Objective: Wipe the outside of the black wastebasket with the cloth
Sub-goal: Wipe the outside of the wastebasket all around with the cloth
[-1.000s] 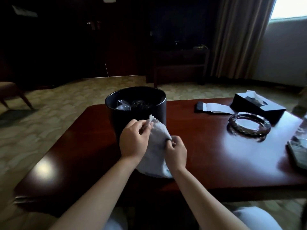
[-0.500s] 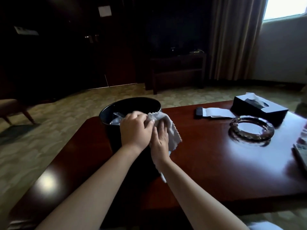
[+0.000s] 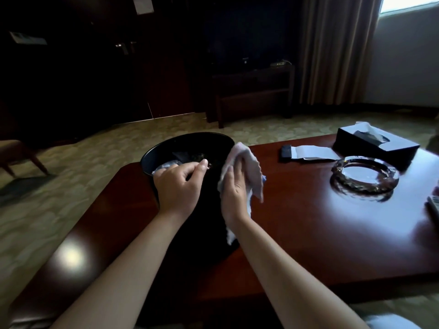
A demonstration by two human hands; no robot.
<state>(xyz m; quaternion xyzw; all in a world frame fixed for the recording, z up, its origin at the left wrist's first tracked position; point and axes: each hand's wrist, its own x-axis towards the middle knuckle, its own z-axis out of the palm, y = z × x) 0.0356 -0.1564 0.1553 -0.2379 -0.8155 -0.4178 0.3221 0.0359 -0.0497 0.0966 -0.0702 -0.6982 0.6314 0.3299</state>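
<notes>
A: Checking head view — where's the wastebasket?
B: Near-left on the table, tilted toward the person, likely to expose its side.
A: Hands?
B: Left hand curls over the near rim, steadying it. Right hand presses the cloth flat-fingered against the right outer wall, wiping.
</notes>
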